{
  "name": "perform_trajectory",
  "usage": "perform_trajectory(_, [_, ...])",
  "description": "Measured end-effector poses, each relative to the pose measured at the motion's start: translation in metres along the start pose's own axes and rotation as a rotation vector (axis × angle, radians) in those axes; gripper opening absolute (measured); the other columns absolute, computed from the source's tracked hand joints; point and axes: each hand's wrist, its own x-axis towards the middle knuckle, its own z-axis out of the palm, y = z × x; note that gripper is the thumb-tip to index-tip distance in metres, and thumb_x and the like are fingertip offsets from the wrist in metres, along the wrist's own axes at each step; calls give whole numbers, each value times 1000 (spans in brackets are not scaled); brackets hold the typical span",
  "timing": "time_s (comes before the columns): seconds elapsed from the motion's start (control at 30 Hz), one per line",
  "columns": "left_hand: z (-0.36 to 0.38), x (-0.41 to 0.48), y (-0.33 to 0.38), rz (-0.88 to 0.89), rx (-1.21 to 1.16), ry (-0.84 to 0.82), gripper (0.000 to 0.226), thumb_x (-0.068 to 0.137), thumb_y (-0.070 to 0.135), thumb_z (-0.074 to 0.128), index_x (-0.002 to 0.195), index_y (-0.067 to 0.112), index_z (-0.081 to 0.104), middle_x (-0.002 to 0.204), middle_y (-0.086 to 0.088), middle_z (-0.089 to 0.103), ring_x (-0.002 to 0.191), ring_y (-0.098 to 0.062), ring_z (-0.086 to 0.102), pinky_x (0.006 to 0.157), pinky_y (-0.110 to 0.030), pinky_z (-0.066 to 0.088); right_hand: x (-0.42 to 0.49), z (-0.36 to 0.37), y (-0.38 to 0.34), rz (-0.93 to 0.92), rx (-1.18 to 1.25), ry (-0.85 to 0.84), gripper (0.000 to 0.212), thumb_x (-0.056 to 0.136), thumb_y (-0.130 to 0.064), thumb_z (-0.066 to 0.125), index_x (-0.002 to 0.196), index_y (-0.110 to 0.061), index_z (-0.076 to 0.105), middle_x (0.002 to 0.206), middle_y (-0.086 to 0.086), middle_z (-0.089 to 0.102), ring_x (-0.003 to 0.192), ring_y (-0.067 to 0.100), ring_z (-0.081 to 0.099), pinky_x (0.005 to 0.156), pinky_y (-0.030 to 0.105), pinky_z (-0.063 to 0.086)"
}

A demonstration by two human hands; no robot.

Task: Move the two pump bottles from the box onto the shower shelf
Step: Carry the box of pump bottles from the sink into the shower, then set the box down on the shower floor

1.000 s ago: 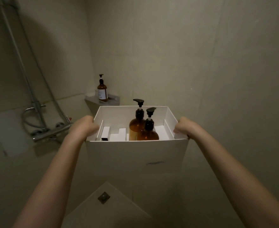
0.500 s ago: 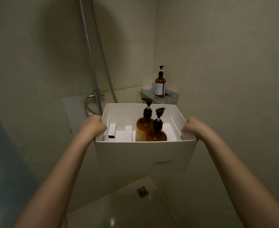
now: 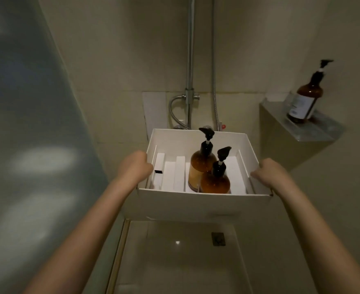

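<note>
I hold a white cardboard box (image 3: 196,205) in front of me at chest height. My left hand (image 3: 133,167) grips its left wall and my right hand (image 3: 269,174) grips its right wall. Two amber pump bottles with black pumps stand upright inside: a taller one (image 3: 200,166) and a shorter round one (image 3: 215,182) just in front of it, touching. The shower shelf (image 3: 314,129) juts from the wall corner at the upper right, higher than the box.
A third amber pump bottle (image 3: 306,100) stands on the shelf. The chrome shower riser, hose and mixer (image 3: 188,96) run down the wall behind the box. White card dividers (image 3: 180,174) fill the box's left half. A floor drain (image 3: 218,238) lies below; a glass panel (image 3: 26,124) is at left.
The view has swung left, so the shelf and its bottle slid from the centre to the upper right. The box has dropped lower and stays in both hands.
</note>
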Motion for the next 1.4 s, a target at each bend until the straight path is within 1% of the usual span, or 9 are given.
perform_trajectory(0.13, [27, 4, -11, -95, 29, 12, 18, 77, 9, 47, 61, 13, 41, 66, -4, 47, 64, -26, 46, 55, -27, 34, 39, 25, 0, -93, -61, -41, 28, 85, -16, 48, 105, 0, 61, 104, 21, 65, 92, 36, 62, 69, 30, 43])
perform_trajectory(0.23, [47, 6, -19, -148, 29, 26, 9, 78, 10, 48, 70, 8, 50, 77, -13, 56, 73, -32, 54, 61, -29, 38, 59, 47, 0, -124, -70, -76, 27, 88, -17, 48, 107, -2, 60, 104, 17, 65, 88, 32, 61, 67, 29, 41])
perform_trajectory(0.37, [73, 9, -34, -208, 49, 19, 18, 79, 11, 48, 85, 1, 61, 91, -22, 66, 87, -38, 61, 65, -31, 43, 72, 80, 3, -144, -55, -146, 27, 91, -20, 47, 106, -2, 60, 93, 14, 62, 74, 25, 53, 65, 29, 43])
perform_trajectory(0.5, [100, 12, -52, -224, 28, 8, 17, 78, 10, 47, 86, 2, 60, 86, -21, 66, 81, -38, 62, 66, -33, 48, 77, 115, 11, -114, -1, -182, 26, 93, -22, 47, 105, -1, 58, 94, 14, 60, 81, 26, 56, 71, 31, 45])
perform_trajectory(0.6, [128, 13, -67, -228, -3, -1, 14, 80, 11, 48, 81, 2, 58, 82, -22, 65, 79, -39, 62, 66, -36, 49, 77, 144, 19, -100, -24, -180, 30, 94, -21, 46, 107, 3, 57, 111, 22, 61, 99, 34, 58, 81, 34, 44])
perform_trajectory(0.7, [162, 12, -85, -220, -47, -12, 11, 83, 12, 51, 81, 3, 58, 81, -24, 65, 76, -38, 61, 60, -32, 41, 73, 178, 33, -107, -92, -149, 34, 95, -25, 44, 121, -7, 55, 125, 15, 57, 114, 33, 54, 92, 35, 43])
perform_trajectory(0.97, [274, 17, -132, -215, -44, -112, 12, 85, 14, 51, 83, 3, 55, 81, -23, 65, 78, -40, 62, 63, -37, 45, 81, 292, 85, -65, -32, -209, 27, 96, -24, 43, 104, -4, 59, 101, 15, 66, 92, 30, 62, 76, 35, 50])
perform_trajectory(1.1, [334, 14, -154, -216, 4, -138, 12, 86, 15, 51, 81, 4, 53, 80, -21, 65, 75, -39, 61, 56, -32, 37, 88, 352, 112, -32, -32, -239, 26, 96, -23, 44, 102, -1, 57, 93, 17, 66, 83, 31, 62, 70, 34, 49])
perform_trajectory(1.4, [478, 12, -210, -241, -28, -160, 15, 86, 13, 53, 73, 10, 45, 74, -22, 64, 71, -39, 62, 55, -29, 31, 108, 490, 175, -37, -52, -259, 26, 96, -23, 42, 98, -5, 60, 94, 12, 68, 83, 26, 62, 66, 29, 44])
